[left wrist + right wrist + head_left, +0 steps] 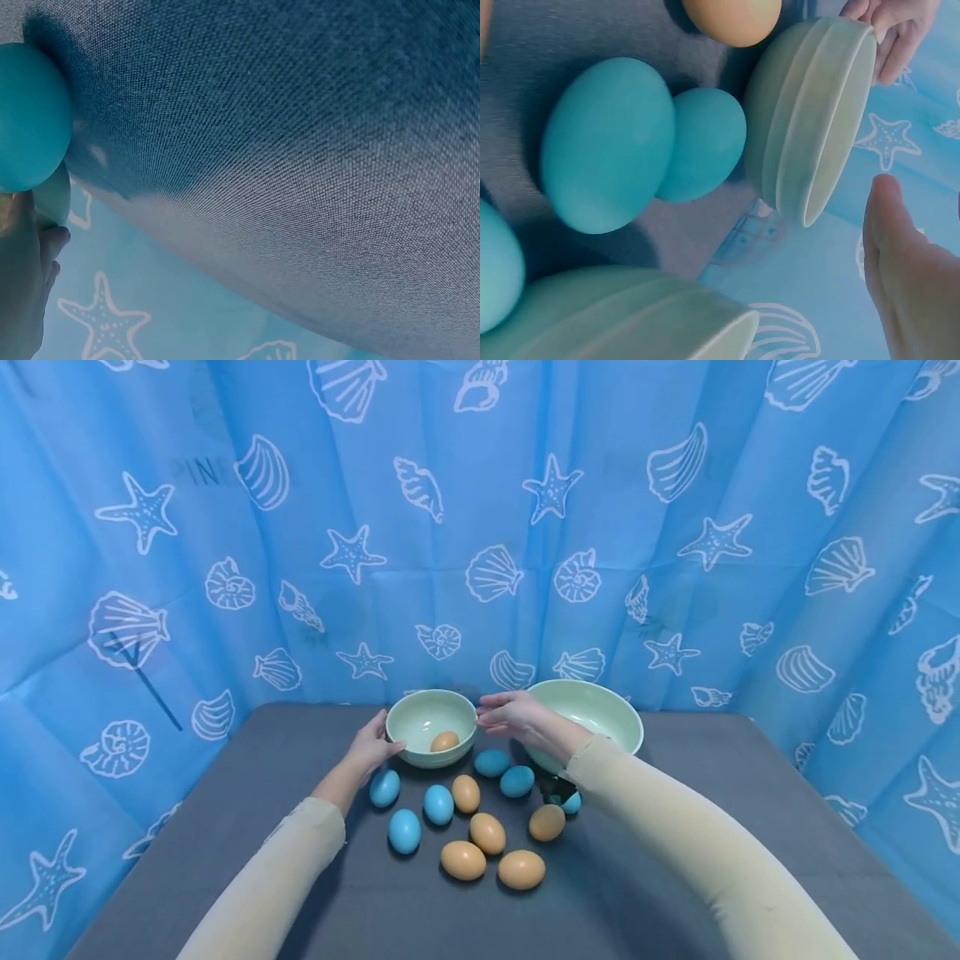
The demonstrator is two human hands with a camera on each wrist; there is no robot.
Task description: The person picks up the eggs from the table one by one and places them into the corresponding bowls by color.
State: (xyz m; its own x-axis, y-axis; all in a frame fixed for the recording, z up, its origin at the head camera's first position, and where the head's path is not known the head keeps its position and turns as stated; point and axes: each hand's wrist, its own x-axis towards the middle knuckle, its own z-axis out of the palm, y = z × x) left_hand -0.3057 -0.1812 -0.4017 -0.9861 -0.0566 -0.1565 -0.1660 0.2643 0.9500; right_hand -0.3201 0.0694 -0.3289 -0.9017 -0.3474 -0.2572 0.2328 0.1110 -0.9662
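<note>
A small pale green bowl point(431, 752) stands towards the back of the table with one brown egg point(445, 742) inside. At its left side my left hand point(369, 745) grips the rim, the thumb over the edge and the fingers outside; the right wrist view also shows this left hand point(900, 34) on the rim. My right hand point(517, 714) hangs by the bowl's right rim with its fingers stretched out and nothing held. In the right wrist view a gap shows between the right hand point(907, 274) and the small bowl point(802, 112).
A larger pale green bowl point(600, 702) stands behind my right forearm, partly hidden by it. Several blue eggs point(405, 832) and several brown eggs point(521, 869) lie loose on the grey cloth in front of the bowls. A blue shell-print curtain point(450, 527) hangs behind the table.
</note>
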